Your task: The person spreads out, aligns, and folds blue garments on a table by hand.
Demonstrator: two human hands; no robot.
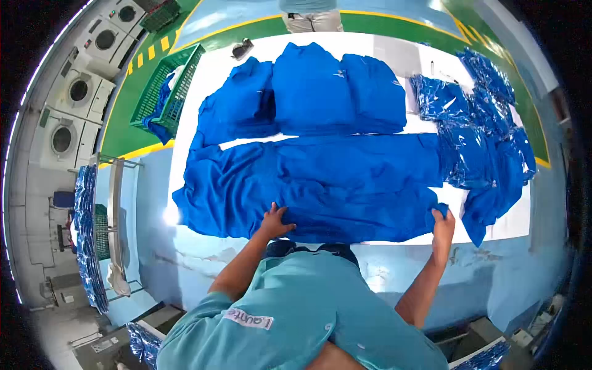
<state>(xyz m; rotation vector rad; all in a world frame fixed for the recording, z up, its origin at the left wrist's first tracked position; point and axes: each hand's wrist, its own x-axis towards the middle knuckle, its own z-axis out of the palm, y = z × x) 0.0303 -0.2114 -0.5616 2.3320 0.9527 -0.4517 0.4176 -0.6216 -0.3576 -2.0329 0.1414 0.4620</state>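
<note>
Head | left fingers (274, 209) spread on blue garment (354, 197) | right fingers (438, 214) pinch its edge

Garments (364, 166) solid blue; tabletop (505, 228) white; crate (154, 92) green; floor (148, 209) pale blue, green, yellow-striped.

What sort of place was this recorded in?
Probably a laundry or garment-packing room: front-loading machines line the wall at the left of the picture, blue garments lie folded in stacks on a white table, and more blue items sit in clear, shiny wrapping.
</note>
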